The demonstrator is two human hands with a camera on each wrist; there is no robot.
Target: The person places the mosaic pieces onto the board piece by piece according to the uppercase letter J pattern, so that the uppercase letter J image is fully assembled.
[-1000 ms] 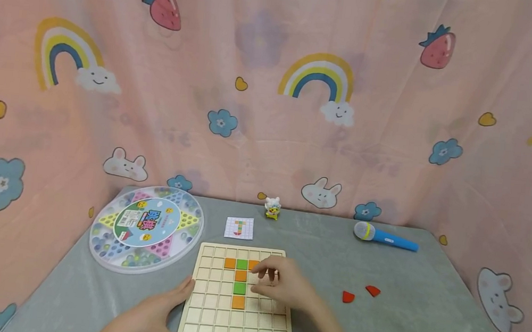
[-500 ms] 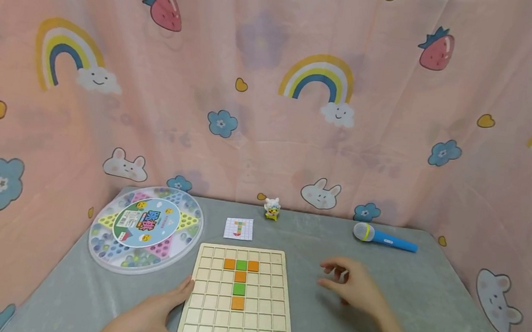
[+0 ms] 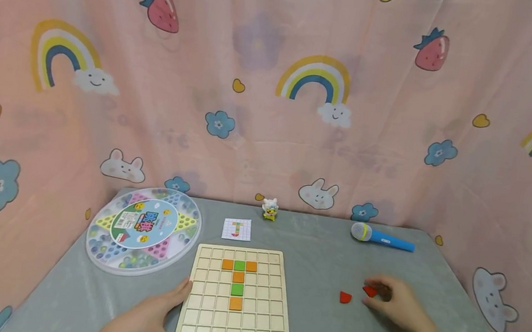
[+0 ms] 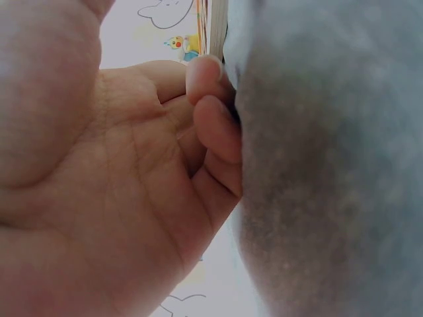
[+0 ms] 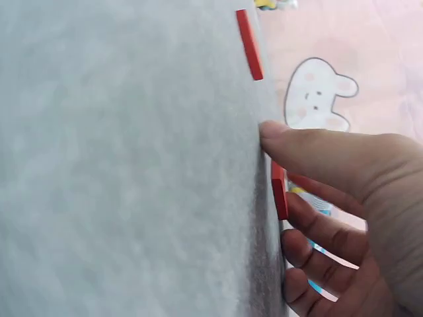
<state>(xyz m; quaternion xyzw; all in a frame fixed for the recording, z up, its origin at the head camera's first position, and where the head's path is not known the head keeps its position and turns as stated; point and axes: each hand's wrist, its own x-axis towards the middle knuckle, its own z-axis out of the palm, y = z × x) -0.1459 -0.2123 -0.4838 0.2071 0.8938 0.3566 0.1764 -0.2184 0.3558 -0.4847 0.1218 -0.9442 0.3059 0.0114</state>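
At board edge (image 3: 195, 264): fingers (image 3: 180, 291) (left).

Left grip (image 4: 125, 158) at the board (image 4: 217, 30)

The grip shows palm-side, bent fingers (image 4: 217, 125) close against the board's pale edge and the blurred grey tabletop (image 4: 310, 185). Behind, a small yellow-and-blue figure (image 4: 188, 45) shows against a pale, line-drawn backdrop (image 4: 122, 39).

Right fingers (image 3: 384, 280) now at a red piece (image 3: 369, 291)

Soft light; blurry left-wrist tabletop (image 4: 324, 158)
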